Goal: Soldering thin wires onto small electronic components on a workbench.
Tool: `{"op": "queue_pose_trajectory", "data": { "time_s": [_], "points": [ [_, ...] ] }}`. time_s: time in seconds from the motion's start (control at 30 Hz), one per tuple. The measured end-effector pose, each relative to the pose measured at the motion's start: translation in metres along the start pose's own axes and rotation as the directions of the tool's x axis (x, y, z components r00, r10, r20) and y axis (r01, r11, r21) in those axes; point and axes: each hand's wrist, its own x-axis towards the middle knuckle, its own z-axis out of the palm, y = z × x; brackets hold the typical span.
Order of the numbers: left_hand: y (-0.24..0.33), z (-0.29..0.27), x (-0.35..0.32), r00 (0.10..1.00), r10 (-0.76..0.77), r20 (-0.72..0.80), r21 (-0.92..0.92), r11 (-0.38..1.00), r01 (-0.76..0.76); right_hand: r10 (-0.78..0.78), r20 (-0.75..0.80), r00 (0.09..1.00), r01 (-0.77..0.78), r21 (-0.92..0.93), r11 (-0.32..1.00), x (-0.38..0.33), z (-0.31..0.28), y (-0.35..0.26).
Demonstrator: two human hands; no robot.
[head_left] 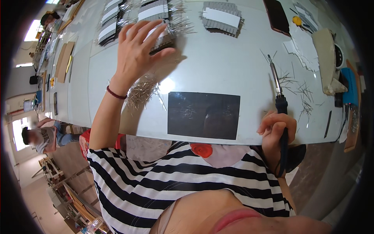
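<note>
My left hand [136,48] reaches to the far left part of the table with its fingers spread. It is over a bundle of grey strips [165,42] with thin metal leads, and whether the fingertips touch it I cannot tell. More such bundles [153,11] with white bands lie beyond and beside it. In my right hand [276,128], near the front edge, is a soldering iron [281,103] with its tip pointing away from me. A flat black mat [204,116] lies between my arms. Beside my left wrist is a heap of fine metal leads [143,92].
Another banded bundle [221,18] lies at the far middle. A dark phone [277,16], torn white paper [303,46] and a blue object [350,86] are on the right. Loose wire pieces [306,95] lie beside the iron. At the left, another person [41,137] sits apart.
</note>
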Motion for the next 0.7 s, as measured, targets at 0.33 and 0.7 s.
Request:
{"op": "queue_pose_trajectory", "data": {
  "time_s": [0.33, 0.7],
  "points": [
    [0.043, 0.057, 0.112, 0.940, 0.256, 0.225, -0.184, 0.959, -0.217, -0.054, 0.041, 0.998, 0.051, 0.055, 0.997, 0.007, -0.003, 0.008],
    [0.074, 0.017, 0.065, 0.895, 0.436, 0.088, -0.082, 0.899, -0.430, -0.053, 0.096, 0.994, 0.052, 0.009, 0.999, 0.008, -0.021, -0.003]
  ]
}}
